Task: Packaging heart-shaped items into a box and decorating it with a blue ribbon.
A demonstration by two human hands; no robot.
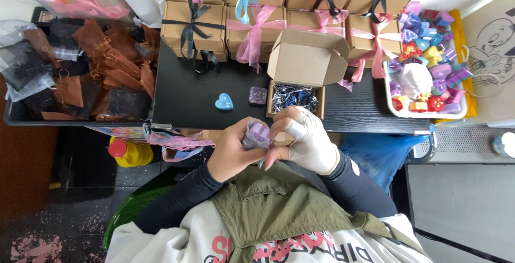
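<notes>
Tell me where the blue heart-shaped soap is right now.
In the head view the blue heart soap lies on the black table, left of the purple square soap and the open cardboard box, beyond the left hand.

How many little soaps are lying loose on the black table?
2: a blue heart soap and a purple square soap, side by side left of the open box. Others may hide behind the hands.

Black table [188, 99]: bore a blue heart [223, 102], a purple square [258, 96], and an open box [298, 75] of dark shred. Ribboned boxes [257, 11] stood stacked along the far edge. White tray [424, 114] of coloured pieces at one end; bin [80, 119] of pouches beside the other.
</notes>
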